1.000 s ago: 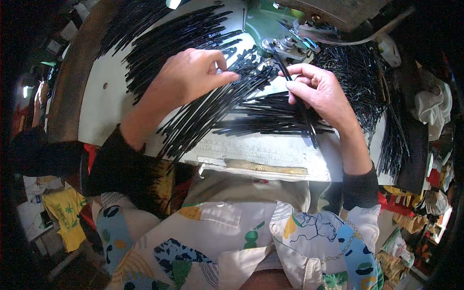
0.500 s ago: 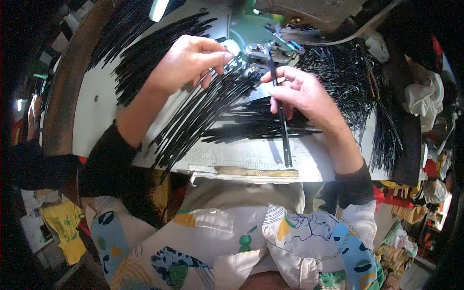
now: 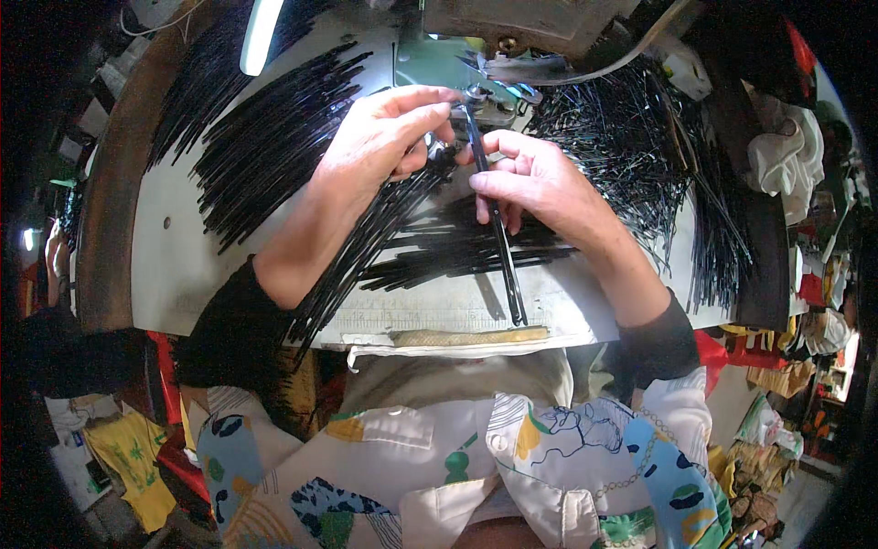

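Observation:
A long, thin black strip (image 3: 505, 256) is in my right hand (image 3: 530, 178), whose thumb and fingers are closed around its upper half. Its lower end reaches nearly to the front edge of the white tabletop. Up by the strip's top end is my left hand (image 3: 384, 137), with thumb and forefinger pinched together. What the pinch holds is too small to make out. Just beyond both hands stands a green machine bed (image 3: 434, 62) with metal parts. Below my left hand lies a bundle of black strips (image 3: 357, 238), partly covered by the forearm.
More black strips (image 3: 274, 137) lie in rows at the left. A tangled heap of them (image 3: 613, 137) spreads on the right. A machine head (image 3: 549, 23) overhangs the far side, and a bright lamp tube (image 3: 262, 37) hangs at upper left. A ruler scale (image 3: 412, 318) runs along the front edge.
My left hand has moved right, up to the strip's top end. My right hand keeps its hold on the strip. The whole view has shifted slightly.

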{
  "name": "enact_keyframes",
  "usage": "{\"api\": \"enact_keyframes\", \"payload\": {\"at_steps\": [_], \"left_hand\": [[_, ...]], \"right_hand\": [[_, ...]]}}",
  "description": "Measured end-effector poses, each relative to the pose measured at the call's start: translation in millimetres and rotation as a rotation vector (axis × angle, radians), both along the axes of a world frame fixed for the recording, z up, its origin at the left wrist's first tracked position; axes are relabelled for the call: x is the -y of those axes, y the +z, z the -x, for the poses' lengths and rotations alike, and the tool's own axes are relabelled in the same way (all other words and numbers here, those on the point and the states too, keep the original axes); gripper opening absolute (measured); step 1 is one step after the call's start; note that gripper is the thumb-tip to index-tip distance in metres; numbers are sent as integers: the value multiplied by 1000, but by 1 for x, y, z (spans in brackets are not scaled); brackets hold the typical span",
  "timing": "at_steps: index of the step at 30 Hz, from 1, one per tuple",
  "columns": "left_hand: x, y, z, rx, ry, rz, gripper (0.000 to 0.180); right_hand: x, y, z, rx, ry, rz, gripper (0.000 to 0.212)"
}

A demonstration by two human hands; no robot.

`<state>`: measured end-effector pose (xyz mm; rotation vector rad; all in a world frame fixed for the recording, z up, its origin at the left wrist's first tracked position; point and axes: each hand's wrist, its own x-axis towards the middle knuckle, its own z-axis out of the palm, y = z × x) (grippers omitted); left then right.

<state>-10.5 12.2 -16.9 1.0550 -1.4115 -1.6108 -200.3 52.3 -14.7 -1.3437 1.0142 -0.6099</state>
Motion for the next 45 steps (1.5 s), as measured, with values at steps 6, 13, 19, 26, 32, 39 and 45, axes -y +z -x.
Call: {"api": "enact_keyframes", "payload": {"at_steps": [6,13,19,26,32,39,45], "left_hand": [[0,0,3,-34,11,29,32],[0,2,6,-14,19,74,32],[3,0,6,-21,25,77,32],[4,-1,9,-72,-1,78,32],[7,3,17,-64,29,131,29],[15,-2,22,-16,42,208,28],[10,-7,21,-120,70,100,23]], "right_hand": [[1,-2,1,53,-24,8,24],[2,1,1,55,-22,35,22],[1,1,0,72,-15,33,23],[0,2,0,93,-44,44,24],[1,1,-4,168,-152,71,23],[5,-2,1,141,-154,45,23],[3,-5,-3,156,-177,36,20]]}}
